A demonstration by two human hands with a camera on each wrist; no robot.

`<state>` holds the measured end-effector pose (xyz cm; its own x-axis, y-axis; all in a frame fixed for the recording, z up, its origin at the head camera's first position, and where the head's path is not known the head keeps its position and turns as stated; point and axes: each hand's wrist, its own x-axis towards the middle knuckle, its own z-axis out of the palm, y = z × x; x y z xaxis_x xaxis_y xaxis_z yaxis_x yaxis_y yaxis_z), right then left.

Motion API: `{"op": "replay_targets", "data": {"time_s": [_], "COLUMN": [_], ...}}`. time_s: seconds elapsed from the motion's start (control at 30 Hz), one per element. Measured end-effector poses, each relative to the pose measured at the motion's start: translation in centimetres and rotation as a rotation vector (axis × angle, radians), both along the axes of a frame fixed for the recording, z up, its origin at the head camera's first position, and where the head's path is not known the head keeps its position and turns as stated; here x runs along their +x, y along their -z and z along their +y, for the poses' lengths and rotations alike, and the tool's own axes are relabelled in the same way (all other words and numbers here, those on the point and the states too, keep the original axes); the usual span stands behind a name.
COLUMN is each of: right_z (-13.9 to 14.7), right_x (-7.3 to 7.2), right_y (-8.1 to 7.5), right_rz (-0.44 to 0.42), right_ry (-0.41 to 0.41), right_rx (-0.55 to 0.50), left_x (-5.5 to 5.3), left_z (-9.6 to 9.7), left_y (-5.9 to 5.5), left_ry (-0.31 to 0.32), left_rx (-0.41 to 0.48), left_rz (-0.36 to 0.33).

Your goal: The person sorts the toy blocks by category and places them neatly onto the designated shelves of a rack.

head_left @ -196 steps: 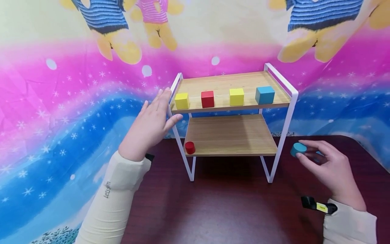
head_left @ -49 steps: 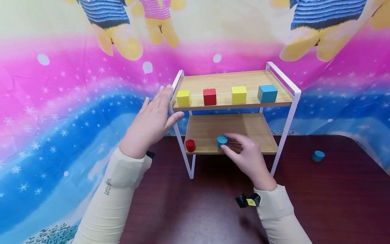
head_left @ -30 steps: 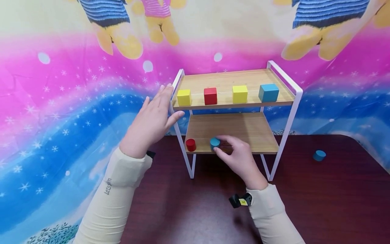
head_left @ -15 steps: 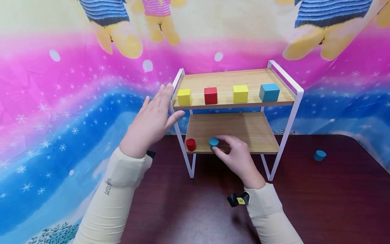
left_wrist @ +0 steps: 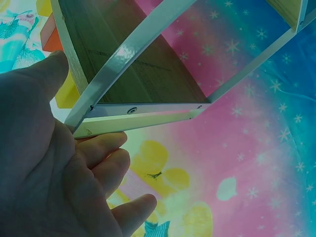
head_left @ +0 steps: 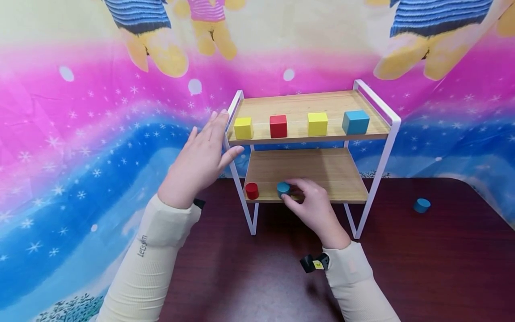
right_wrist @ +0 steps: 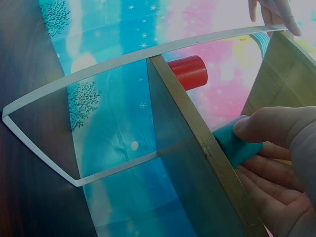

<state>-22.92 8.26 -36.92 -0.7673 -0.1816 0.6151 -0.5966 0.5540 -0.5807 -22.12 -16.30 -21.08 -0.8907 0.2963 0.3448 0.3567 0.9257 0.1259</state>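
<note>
Between thumb and fingers, my right hand (head_left: 311,208) pinches a blue cylinder block (head_left: 283,189) standing at the front of the lower shelf (head_left: 310,170). The right wrist view shows the blue cylinder (right_wrist: 234,143) at the board's front edge, thumb on one side and fingers behind. To its left on the same shelf stands a red cylinder block (head_left: 252,191). My left hand (head_left: 197,163) is held with straight fingers against the upper left corner of the white-framed rack. In the left wrist view that hand (left_wrist: 74,158) has its fingers by the white frame (left_wrist: 128,54).
Along the front of the upper shelf (head_left: 297,105) sit a yellow cube (head_left: 243,129), a red cube (head_left: 278,126), another yellow cube (head_left: 317,124) and a blue cube (head_left: 356,122). A second blue cylinder (head_left: 421,205) lies right of the rack on the dark table (head_left: 442,259). A printed cloth hangs behind.
My right hand carried the blue cylinder from right of the rack onto the lower shelf, then left toward the red cylinder. Over the last half second it barely moves. The left hand stayed put.
</note>
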Motion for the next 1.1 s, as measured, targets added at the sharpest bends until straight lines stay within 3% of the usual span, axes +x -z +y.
{"op": "replay_targets", "data": {"time_s": [1.1], "right_z": [0.39], "right_x": [0.16], "right_y": [0.22], "right_rz": [-0.007], "right_ry": [-0.033], "right_rx": [-0.035], "left_x": [0.25], "left_z": [0.29], "left_y": [0.08], "left_ry": [0.002], "left_rx": [-0.012], "left_rz": [0.015]}}
